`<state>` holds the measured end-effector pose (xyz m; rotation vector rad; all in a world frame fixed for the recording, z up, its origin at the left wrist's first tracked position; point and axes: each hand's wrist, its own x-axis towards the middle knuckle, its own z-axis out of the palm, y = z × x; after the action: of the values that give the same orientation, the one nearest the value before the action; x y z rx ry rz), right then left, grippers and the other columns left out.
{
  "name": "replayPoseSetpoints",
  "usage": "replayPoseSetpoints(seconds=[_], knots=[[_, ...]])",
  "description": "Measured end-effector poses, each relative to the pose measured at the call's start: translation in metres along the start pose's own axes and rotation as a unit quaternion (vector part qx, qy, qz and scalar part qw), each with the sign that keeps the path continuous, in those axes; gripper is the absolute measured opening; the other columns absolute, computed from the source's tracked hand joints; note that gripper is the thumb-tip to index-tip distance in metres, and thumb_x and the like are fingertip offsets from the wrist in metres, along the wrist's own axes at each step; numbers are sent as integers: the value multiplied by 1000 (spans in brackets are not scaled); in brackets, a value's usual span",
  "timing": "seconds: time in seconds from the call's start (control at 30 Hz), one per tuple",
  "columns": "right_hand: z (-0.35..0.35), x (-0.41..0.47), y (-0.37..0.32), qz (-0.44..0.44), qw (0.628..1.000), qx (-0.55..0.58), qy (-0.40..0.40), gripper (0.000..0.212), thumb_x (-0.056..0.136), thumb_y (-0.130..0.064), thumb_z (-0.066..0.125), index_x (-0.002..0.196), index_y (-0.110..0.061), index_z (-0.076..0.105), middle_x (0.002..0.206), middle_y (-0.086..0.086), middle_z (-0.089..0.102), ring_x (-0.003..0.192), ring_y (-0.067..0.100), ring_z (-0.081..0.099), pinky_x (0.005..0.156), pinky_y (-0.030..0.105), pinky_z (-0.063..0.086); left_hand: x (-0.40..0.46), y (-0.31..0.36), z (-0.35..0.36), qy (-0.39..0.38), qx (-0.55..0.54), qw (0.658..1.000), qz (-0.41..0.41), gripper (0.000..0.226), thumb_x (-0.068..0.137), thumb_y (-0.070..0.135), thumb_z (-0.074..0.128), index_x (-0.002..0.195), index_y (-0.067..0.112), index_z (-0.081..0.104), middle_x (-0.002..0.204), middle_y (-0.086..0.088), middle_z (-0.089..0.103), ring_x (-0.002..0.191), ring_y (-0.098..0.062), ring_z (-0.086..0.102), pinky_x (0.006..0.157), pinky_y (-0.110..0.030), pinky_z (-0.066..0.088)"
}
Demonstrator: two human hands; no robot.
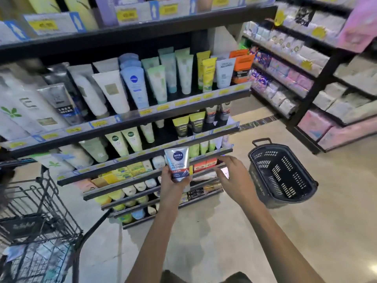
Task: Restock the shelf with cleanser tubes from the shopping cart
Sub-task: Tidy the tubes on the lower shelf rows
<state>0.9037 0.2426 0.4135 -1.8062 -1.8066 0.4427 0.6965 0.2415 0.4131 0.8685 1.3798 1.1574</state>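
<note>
Our left hand gripped one cleanser tube upright before the shelf; our right hand hung open beside it (unplaced yet), the shopping cart far left holding more.

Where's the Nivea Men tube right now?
In the head view, centre frame: the Nivea Men tube is upright in the left hand, before the lower shelves, left of the open right hand.

packed shelf ahead, basket right
</note>
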Motion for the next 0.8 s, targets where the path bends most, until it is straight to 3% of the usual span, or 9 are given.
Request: replayPoseSetpoints(seconds=[0.07,0.2,0.27,0.33,0.43,0.67,0.8], knots=[[-12,0,19,0,1000,0,3,36,102,-34,60,132,-14,60,128,7,63,121,28,54,97,39,46,-4,-3,23,1,4,1000,5,55,83,-1,81,120,31,57,114,10,72,96,-1,69,80,-19,52],[-29,6,48,-3,1000,2,7,38,103,-38,58,135,-19,60,132,3,62,125,22,53,100,32,41,-4,-4,60,9,19,1000,6,55,84,1,82,121,30,54,114,9,71,95,1,68,82,-23,54],[-34,14,60,-3,1000,6,5,39,103,-40,57,136,-19,60,132,1,61,125,19,52,99,29,40,-1,-2,78,9,31,999,5,53,85,5,81,123,28,53,114,10,71,90,6,67,76,-16,51],[-36,23,72,3,1000,9,4,39,103,-41,57,135,-20,60,133,0,61,125,18,51,98,29,41,5,-2,94,12,45,999,7,54,86,8,81,127,26,52,114,12,69,93,7,65,71,-11,49],[-39,41,89,2,1000,12,-3,37,103,-39,58,134,-19,60,132,0,61,124,19,52,94,26,39,19,-4,116,14,56,998,16,56,85,12,82,130,25,51,114,13,69,102,1,65,76,-17,48],[-47,97,129,-3,1000,-2,-31,36,104,-39,57,136,-22,59,137,-2,58,130,17,50,100,34,44,62,-12,164,6,17,1000,19,45,85,9,81,122,21,57,107,6,74,100,-10,70,81,-19,54],[-50,135,148,-4,999,-13,-52,39,104,-37,57,138,-18,59,138,1,58,128,20,51,100,34,44,92,-8,190,15,11,1000,-2,52,83,4,82,125,19,56,109,3,72,91,-1,70,71,-13,52]])
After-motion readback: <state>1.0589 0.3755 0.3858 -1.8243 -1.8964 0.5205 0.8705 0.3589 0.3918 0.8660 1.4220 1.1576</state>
